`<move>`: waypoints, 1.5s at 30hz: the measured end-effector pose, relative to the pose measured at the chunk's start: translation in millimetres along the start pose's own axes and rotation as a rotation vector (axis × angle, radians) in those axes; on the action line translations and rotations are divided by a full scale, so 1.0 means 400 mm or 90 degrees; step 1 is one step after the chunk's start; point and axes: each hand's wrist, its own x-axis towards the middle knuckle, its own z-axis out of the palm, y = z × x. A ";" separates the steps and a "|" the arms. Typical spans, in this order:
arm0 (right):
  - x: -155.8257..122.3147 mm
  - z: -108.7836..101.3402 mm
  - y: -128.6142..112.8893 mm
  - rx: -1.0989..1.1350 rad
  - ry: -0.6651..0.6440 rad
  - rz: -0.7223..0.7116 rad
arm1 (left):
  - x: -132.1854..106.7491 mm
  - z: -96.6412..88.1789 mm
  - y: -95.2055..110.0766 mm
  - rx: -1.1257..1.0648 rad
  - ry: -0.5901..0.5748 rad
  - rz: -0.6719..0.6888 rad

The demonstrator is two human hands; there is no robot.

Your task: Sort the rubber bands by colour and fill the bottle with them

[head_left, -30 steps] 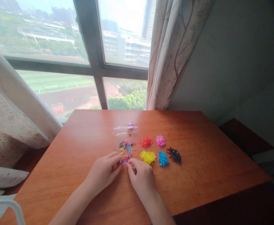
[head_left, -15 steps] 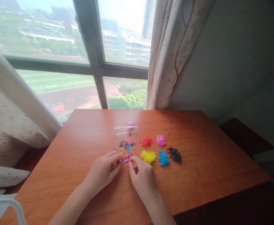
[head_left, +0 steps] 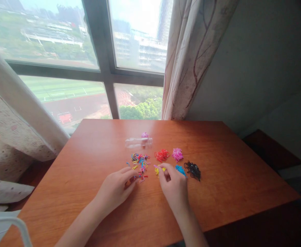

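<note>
On my feed the thing being worked is a mixed heap [head_left: 139, 160] of tiny elastic bands. Blue, red, yellow, pink and black are all tangled and loosely spread, with a few strays trailing toward the near edge. It lies about mid-table on the orange-brown wooden table [head_left: 230, 178], just in front of a clear bottle [head_left: 138, 142] that lies on its side with a pink cap [head_left: 144, 134] behind it. To the right of the heap sit sorted clumps in two rows: a red pile [head_left: 161, 155] and a pink pile [head_left: 177, 154] behind, then a yellow pile [head_left: 157, 171], a blue pile [head_left: 180, 168] and a black pile [head_left: 192, 170] in front.

The left hand [head_left: 116, 188] rests palm down on the table, its forearm coming in from the lower left. Its fingers are loosely curled and the fingertips [head_left: 133, 175] lie at the heap's near strays; I see nothing gripped in it. The right hand [head_left: 175, 188] reaches in from the lower right and covers most of the yellow pile and part of the blue one. Its thumb and forefinger are pinched together right at the yellow pile's left edge — whether a band sits between them is too small for me to tell.
</note>
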 end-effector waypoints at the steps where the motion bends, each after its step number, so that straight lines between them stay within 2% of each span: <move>1: 0.019 -0.022 0.021 -0.028 0.017 0.015 | 0.000 0.001 0.004 0.010 -0.008 -0.003; 5: 0.096 -0.098 0.113 -0.121 0.090 0.077 | 0.000 0.011 0.014 0.047 -0.048 -0.012; 10: 0.149 -0.125 0.180 -0.211 0.054 0.126 | 0.001 0.028 0.019 0.083 -0.068 -0.015; 15: 0.164 -0.112 0.189 -0.260 0.020 0.151 | 0.000 0.037 0.025 0.101 -0.068 -0.005; 24: 0.177 -0.099 0.189 -0.254 0.002 0.139 | 0.001 0.045 0.021 0.126 -0.070 0.006; 28: 0.151 -0.094 0.170 -0.230 0.030 0.121 | 0.001 0.038 0.017 0.095 -0.057 -0.013; 32: 0.096 -0.071 0.117 -0.129 0.046 0.061 | 0.003 0.023 0.015 0.024 -0.032 -0.033; 39: -0.012 0.005 -0.010 0.015 -0.123 -0.069 | 0.002 0.023 0.011 -0.065 0.022 -0.019; 42: -0.030 0.021 -0.038 0.028 -0.176 -0.083 | 0.001 0.027 0.011 -0.075 0.029 -0.008; 45: -0.032 0.022 -0.045 0.027 -0.192 -0.080 | 0.001 0.028 0.010 -0.074 0.035 -0.002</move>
